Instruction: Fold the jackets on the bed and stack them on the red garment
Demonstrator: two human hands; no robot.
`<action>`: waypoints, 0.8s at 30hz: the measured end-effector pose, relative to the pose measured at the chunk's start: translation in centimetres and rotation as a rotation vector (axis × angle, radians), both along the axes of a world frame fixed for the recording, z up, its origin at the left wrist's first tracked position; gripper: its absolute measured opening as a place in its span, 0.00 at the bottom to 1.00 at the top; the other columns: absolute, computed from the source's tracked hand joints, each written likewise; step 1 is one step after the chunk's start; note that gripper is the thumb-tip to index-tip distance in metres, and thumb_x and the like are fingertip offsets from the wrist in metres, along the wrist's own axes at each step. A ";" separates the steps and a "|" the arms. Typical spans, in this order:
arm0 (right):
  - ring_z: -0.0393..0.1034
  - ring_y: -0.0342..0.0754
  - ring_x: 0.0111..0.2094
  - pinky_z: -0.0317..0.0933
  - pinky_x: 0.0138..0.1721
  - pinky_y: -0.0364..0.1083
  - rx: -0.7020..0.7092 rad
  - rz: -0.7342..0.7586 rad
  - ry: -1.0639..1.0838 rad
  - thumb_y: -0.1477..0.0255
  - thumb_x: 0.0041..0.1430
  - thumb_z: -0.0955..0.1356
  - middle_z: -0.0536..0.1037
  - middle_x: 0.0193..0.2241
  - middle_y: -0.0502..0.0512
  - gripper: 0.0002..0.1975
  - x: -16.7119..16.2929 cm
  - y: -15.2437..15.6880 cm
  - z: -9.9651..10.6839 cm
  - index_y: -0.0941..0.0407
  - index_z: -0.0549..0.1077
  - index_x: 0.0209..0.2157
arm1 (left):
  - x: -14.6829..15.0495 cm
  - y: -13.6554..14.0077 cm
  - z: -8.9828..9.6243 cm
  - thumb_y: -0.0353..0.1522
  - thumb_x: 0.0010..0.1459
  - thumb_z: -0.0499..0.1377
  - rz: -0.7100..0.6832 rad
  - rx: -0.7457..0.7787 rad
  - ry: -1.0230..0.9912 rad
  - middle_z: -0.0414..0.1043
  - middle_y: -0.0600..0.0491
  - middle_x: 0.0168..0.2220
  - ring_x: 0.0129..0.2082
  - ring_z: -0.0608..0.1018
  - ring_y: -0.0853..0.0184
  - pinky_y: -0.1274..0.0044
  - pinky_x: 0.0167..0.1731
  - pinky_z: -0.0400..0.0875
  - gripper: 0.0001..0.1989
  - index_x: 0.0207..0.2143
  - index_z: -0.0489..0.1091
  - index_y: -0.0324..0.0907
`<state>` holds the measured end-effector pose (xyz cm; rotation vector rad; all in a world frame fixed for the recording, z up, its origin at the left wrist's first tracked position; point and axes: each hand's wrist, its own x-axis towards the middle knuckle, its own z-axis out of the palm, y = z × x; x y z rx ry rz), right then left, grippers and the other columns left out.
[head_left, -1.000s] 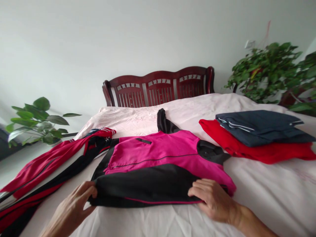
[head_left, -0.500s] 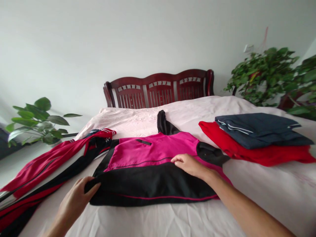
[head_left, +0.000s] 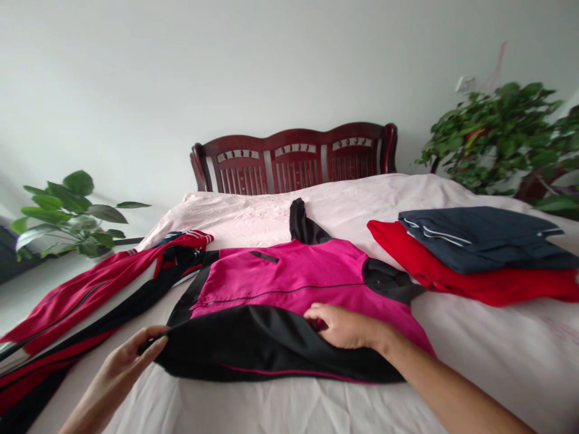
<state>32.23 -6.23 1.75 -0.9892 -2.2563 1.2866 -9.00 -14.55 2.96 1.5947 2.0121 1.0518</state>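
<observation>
A magenta and black jacket (head_left: 289,268) lies spread on the bed with its collar side to the right. One black sleeve (head_left: 226,343) runs along its near side, and the other black part sticks out beyond it at the far edge. My left hand (head_left: 140,355) pinches the end of the near sleeve at the left. Farther right, my right hand (head_left: 339,325) has its fingers curled on the upper edge of the same sleeve, gripping the cloth; the fingertips are partly hidden.
Red, white and navy striped clothes (head_left: 104,295) lie at the left. At the right, folded navy clothing (head_left: 479,235) rests on a folded red garment (head_left: 488,286). A dark wooden headboard (head_left: 294,157) stands behind the pale bedsheet (head_left: 253,211). Leafy plants (head_left: 502,132) flank the bed.
My left hand has moved slightly left, drawing the sleeve end with it. My right hand has come down from above the jacket's middle seam and closed on the sleeve's edge, which now bunches up.
</observation>
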 end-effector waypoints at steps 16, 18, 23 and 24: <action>0.69 0.47 0.33 0.63 0.37 0.47 0.199 -0.531 0.086 0.68 0.56 0.67 0.73 0.29 0.50 0.05 1.5 4.6 -3.6 0.55 0.69 0.30 | -2.6 2.5 -3.3 0.49 0.46 0.62 0.045 0.015 -0.247 0.77 0.53 0.35 0.28 0.76 0.66 0.78 0.29 0.69 0.29 0.45 0.70 0.40; 0.71 0.49 0.38 0.65 0.42 0.49 0.377 -0.539 -0.088 0.71 0.57 0.66 0.76 0.35 0.53 0.04 1.6 4.2 -3.0 0.55 0.73 0.34 | -2.5 2.9 -3.7 0.50 0.46 0.60 0.077 0.018 -0.205 0.77 0.52 0.37 0.29 0.77 0.65 0.77 0.30 0.70 0.29 0.45 0.71 0.40; 0.68 0.53 0.55 0.61 0.58 0.53 0.828 -0.570 -0.250 0.73 0.64 0.63 0.75 0.51 0.61 0.16 1.3 0.3 -0.8 0.57 0.71 0.52 | -3.0 3.0 -5.1 0.59 0.44 0.58 0.108 0.030 -0.134 0.78 0.52 0.33 0.24 0.76 0.65 0.76 0.26 0.71 0.38 0.48 0.70 0.40; 0.65 0.52 0.58 0.59 0.60 0.53 0.888 -0.533 -0.279 0.73 0.65 0.63 0.73 0.55 0.61 0.18 1.1 -0.8 -0.9 0.56 0.69 0.56 | -3.2 3.0 -5.3 0.61 0.43 0.57 0.117 0.026 -0.105 0.78 0.53 0.31 0.24 0.76 0.65 0.76 0.25 0.71 0.40 0.48 0.70 0.40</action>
